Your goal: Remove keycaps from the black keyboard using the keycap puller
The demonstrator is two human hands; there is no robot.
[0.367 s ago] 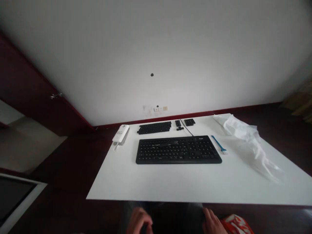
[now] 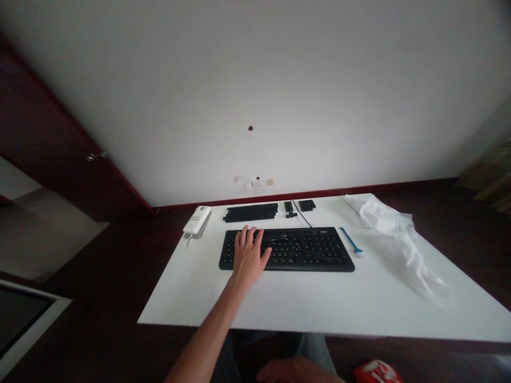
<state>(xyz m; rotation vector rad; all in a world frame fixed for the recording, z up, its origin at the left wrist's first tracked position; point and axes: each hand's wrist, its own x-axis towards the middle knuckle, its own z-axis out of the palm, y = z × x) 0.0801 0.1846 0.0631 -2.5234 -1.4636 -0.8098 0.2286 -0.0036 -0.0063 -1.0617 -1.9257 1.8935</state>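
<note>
My left hand (image 2: 248,256) lies palm down on the left half of a black computer keyboard (image 2: 319,250), fingers spread over the keys and holding nothing. My right hand (image 2: 295,371) is low at the bottom edge of the view, below the table and partly cut off. Behind the keyboard lie rows of loose black keycaps (image 2: 250,213), with smaller keycap groups (image 2: 306,205) to their right. A thin black cable (image 2: 302,215) runs from the keyboard's back edge toward the keycaps.
A blue-handled brush (image 2: 351,242) lies right of the keyboard. A crumpled clear-white plastic bag (image 2: 387,221) spreads across the white table (image 2: 359,303) on the right. A white corded device (image 2: 196,220) sits at the back left. A red-and-white packet (image 2: 377,372) shows below the table.
My left hand has moved up from the table's near edge onto the keyboard. My right hand stays low, and the view has shifted slightly.
</note>
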